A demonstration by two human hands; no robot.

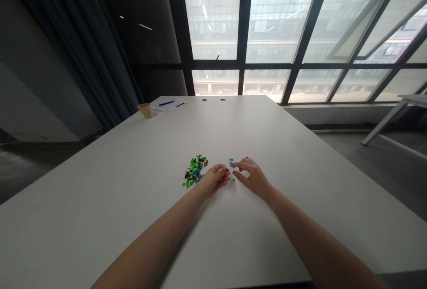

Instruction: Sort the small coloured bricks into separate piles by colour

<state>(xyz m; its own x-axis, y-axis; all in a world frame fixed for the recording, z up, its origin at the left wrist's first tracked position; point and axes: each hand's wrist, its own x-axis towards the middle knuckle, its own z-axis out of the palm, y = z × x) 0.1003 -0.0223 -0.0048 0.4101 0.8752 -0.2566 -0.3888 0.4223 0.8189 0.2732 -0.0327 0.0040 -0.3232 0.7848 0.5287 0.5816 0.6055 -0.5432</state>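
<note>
My left hand (pixel 215 179) is closed in a pinch, with a tiny dark reddish-brown toy brick (pixel 228 170) at its fingertips. Just right of it, my right hand (pixel 252 176) has thumb and forefinger apart, and no piece shows between them. Small blue bricks (pixel 231 160) lie on the table beyond the right fingertips. A small green brick (pixel 233 179) rests below the right thumb. To the left of my left hand spreads a loose pile of small bricks (pixel 193 171) in green, brown, blue and cream. Part of a red piece shows behind the right knuckles.
The long white table (pixel 133 204) reaches toward the windows. A paper cup (pixel 146 110) stands at its far left edge, beside papers (pixel 169 107) with a blue pen (pixel 166 103) on them. Two dark round discs lie at the far end. Another white table (pixel 412 98) stands at the right.
</note>
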